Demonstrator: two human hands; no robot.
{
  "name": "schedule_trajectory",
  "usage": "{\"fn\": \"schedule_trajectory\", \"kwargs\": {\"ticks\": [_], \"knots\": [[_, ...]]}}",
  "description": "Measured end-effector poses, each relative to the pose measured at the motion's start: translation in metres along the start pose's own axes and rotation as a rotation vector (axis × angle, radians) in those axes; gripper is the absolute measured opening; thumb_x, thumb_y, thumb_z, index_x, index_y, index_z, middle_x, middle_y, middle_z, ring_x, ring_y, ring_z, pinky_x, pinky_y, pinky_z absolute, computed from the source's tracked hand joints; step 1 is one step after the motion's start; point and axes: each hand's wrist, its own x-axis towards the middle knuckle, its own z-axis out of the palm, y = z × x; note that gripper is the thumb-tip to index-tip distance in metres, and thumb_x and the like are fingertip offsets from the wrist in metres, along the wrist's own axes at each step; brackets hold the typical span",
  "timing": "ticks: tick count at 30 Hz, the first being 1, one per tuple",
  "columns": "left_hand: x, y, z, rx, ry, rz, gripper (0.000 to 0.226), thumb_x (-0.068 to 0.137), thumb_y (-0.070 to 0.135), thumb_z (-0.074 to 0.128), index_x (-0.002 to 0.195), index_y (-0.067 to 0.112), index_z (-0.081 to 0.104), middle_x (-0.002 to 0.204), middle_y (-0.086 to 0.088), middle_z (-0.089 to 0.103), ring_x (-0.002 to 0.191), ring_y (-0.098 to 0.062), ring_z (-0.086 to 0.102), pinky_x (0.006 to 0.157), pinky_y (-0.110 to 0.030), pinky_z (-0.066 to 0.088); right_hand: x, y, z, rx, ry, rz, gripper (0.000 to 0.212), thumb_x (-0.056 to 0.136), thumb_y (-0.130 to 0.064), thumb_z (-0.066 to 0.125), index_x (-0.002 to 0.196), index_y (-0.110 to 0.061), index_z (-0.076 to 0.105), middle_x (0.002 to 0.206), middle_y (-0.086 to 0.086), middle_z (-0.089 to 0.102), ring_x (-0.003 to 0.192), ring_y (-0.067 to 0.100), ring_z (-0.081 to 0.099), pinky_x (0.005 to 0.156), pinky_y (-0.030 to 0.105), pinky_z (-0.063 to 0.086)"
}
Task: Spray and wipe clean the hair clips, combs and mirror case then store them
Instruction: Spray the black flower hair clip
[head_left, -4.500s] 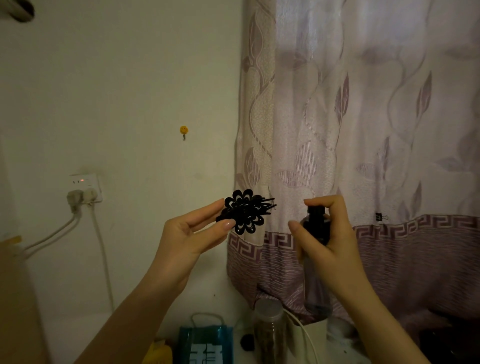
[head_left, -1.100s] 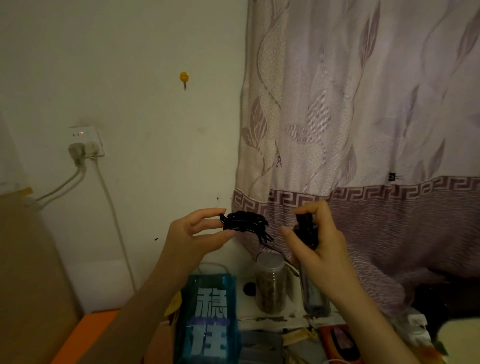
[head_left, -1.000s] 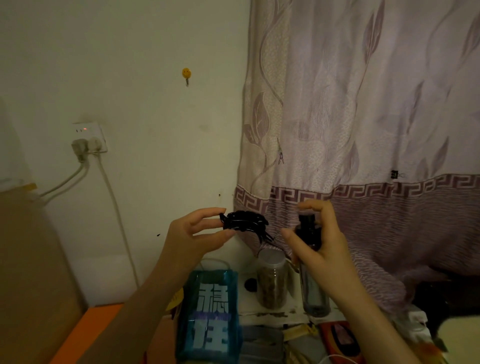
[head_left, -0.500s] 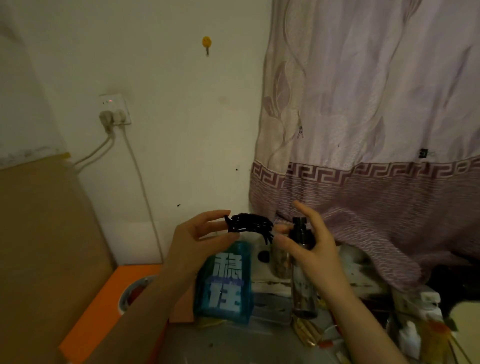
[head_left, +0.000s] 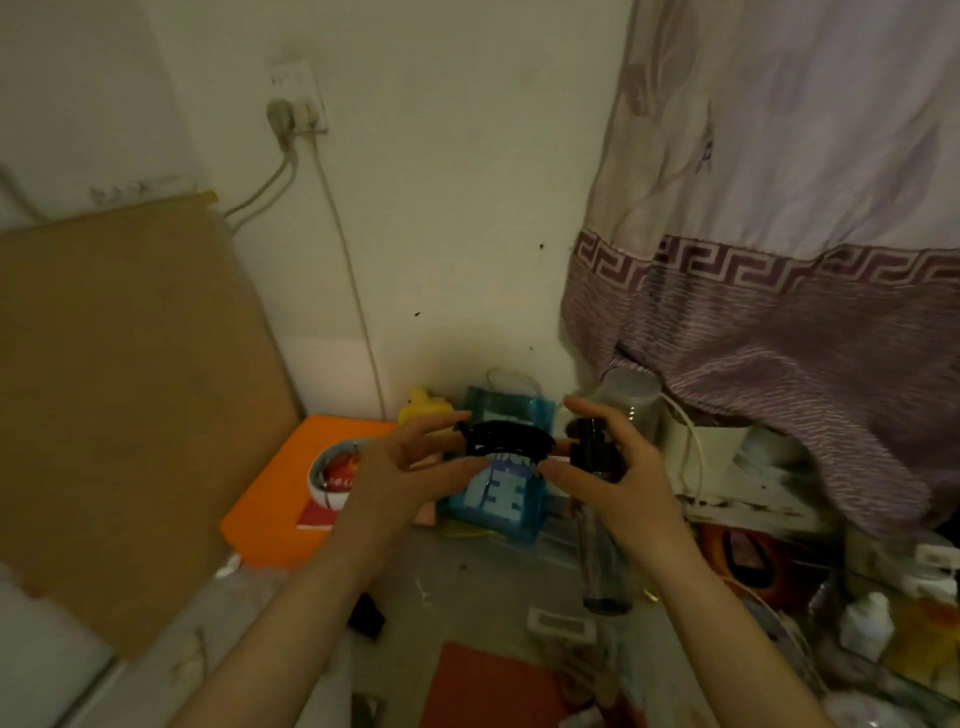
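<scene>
Black claw hair clip (head_left: 508, 446) held in the air above the desk (head_left: 483, 587), pinched by the left hand (head_left: 400, 475) between thumb and fingers, fingers slightly spread, clip lying roughly level. Right hand (head_left: 621, 483) wraps a dark spray bottle (head_left: 597, 499), index finger raised over the black nozzle cap, thumb on the near side; nozzle just beside the clip's right end, nearly touching. Bottle hangs upright, its lower body see-through below the hand.

Behind the clip, at the desk's back edge by the wall: blue gift bag (head_left: 501, 467) with pale characters, yellow duck-like toy (head_left: 423, 408) to its left, clear lidded jar (head_left: 631, 395) to its right under the curtain (head_left: 779, 260). Orange board (head_left: 291, 499) at the back left corner with a white bowl (head_left: 332, 475) on it. Brown cardboard sheet (head_left: 119, 395) leans on the left side. Wall socket (head_left: 296, 98) above with white cables running down. Right edge is cluttered with small bottles, blurred. Small black object (head_left: 366, 616) lies on the desk near the left forearm; kind unclear.
</scene>
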Motion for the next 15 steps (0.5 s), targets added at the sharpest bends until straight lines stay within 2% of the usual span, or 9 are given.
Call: {"fn": "schedule_trajectory", "kwargs": {"ticks": [5, 8, 11, 13, 15], "knots": [[-0.026, -0.019, -0.019, 0.041, 0.083, -0.037, 0.038, 0.065, 0.022, 0.078, 0.097, 0.040, 0.073, 0.099, 0.014, 0.073, 0.091, -0.008, 0.070, 0.066, -0.014, 0.053, -0.009, 0.027, 0.025, -0.033, -0.058, 0.052, 0.052, 0.074, -0.017, 0.079, 0.117, -0.036, 0.057, 0.115, 0.002, 0.064, 0.092, 0.014, 0.069, 0.065, 0.026, 0.058], [-0.042, -0.029, -0.035, 0.042, 0.106, -0.086, 0.038, 0.065, 0.022, 0.077, 0.099, 0.040, 0.072, 0.102, 0.011, 0.073, 0.096, -0.010, 0.069, 0.071, -0.015, 0.054, -0.017, 0.040, 0.043, -0.030, -0.090, 0.080, 0.050, 0.074, -0.017, 0.078, 0.116, -0.036, 0.057, 0.114, -0.003, 0.063, 0.091, 0.015, 0.068, 0.064, 0.030, 0.059], [-0.054, -0.039, -0.052, 0.055, 0.131, -0.129, 0.048, 0.066, 0.027, 0.075, 0.112, 0.030, 0.066, 0.104, 0.011, 0.073, 0.099, -0.013, 0.069, 0.073, -0.020, 0.055, -0.023, 0.050, 0.064, 0.012, -0.106, 0.128, 0.049, 0.076, -0.010, 0.076, 0.117, -0.031, 0.057, 0.103, -0.022, 0.064, 0.088, 0.010, 0.069, 0.056, 0.026, 0.058], [-0.059, -0.045, -0.065, 0.056, 0.130, -0.152, 0.049, 0.067, 0.026, 0.073, 0.115, 0.027, 0.065, 0.104, 0.008, 0.073, 0.100, -0.015, 0.068, 0.079, -0.026, 0.057, -0.025, 0.058, 0.077, -0.026, -0.106, 0.144, 0.050, 0.078, -0.008, 0.075, 0.120, -0.026, 0.056, 0.094, -0.032, 0.063, 0.085, 0.008, 0.069, 0.056, 0.031, 0.059], [-0.062, -0.052, -0.079, 0.039, 0.144, -0.184, 0.051, 0.066, 0.025, 0.074, 0.115, 0.024, 0.065, 0.106, 0.002, 0.073, 0.103, -0.019, 0.067, 0.087, -0.034, 0.056, -0.027, 0.065, 0.093, -0.056, -0.110, 0.158, 0.049, 0.079, -0.009, 0.075, 0.121, -0.027, 0.056, 0.091, -0.032, 0.064, 0.082, 0.007, 0.069, 0.057, 0.033, 0.060]]}}
